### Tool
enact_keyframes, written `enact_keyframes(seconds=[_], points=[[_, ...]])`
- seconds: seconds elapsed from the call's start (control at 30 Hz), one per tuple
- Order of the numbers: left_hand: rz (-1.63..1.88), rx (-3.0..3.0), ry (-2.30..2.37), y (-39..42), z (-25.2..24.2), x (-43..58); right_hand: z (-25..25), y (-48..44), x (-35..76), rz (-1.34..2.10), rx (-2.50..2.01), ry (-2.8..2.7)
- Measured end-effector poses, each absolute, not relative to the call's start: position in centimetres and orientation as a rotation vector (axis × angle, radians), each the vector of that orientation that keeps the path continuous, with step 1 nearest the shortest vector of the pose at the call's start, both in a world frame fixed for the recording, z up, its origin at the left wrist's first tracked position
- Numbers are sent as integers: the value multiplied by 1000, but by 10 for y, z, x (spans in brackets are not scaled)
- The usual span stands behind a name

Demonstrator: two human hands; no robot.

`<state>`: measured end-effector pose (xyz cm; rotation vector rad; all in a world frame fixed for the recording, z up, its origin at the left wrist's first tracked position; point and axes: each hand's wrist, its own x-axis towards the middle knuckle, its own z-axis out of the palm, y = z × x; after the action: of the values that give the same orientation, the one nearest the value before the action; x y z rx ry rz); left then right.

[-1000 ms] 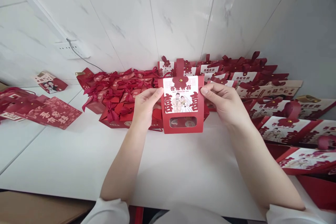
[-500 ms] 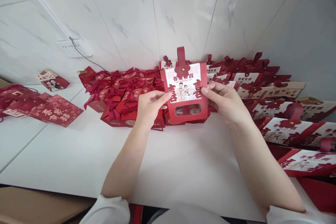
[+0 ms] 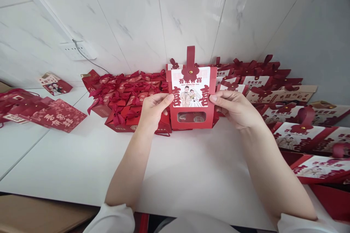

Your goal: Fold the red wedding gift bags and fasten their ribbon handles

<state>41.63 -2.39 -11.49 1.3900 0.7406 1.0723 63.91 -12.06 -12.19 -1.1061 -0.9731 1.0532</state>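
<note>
Between my hands a red and white wedding gift box (image 3: pixel 191 94) is held upright, its front facing me. It has a dark red strap handle with a flower-shaped clasp, a printed couple and a small clear window low down. My left hand (image 3: pixel 155 111) pinches its left edge between thumb and fingers. On the opposite edge, my right hand (image 3: pixel 231 105) pinches it the same way; some fingertips are hidden behind the box. Just behind it are red boxes with ribbon bows (image 3: pixel 131 96), packed close together on the white table (image 3: pixel 191 174).
Rows of similar strap-handled boxes (image 3: pixel 298 134) fill the right side. Flat red bags (image 3: pixel 58 114) and a small printed box (image 3: pixel 54 83) lie at the left. A tiled wall (image 3: pixel 128 18) with a socket (image 3: pixel 78 50) and cable rises behind. Brown cardboard (image 3: pixel 41 213) shows at lower left.
The gift box has straightened from a slight tilt and now faces me squarely. Both hands keep their hold on its sides, the left one shifted slightly left.
</note>
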Motion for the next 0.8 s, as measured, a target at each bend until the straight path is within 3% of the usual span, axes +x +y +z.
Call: enact_keyframes(seconds=[0.5, 0.8], points=[[1065, 1667, 654, -34, -107, 418, -121, -119, 642, 918, -1100, -886], [843, 1560, 543, -35, -108, 420, -122, -118, 643, 936, -1070, -889]])
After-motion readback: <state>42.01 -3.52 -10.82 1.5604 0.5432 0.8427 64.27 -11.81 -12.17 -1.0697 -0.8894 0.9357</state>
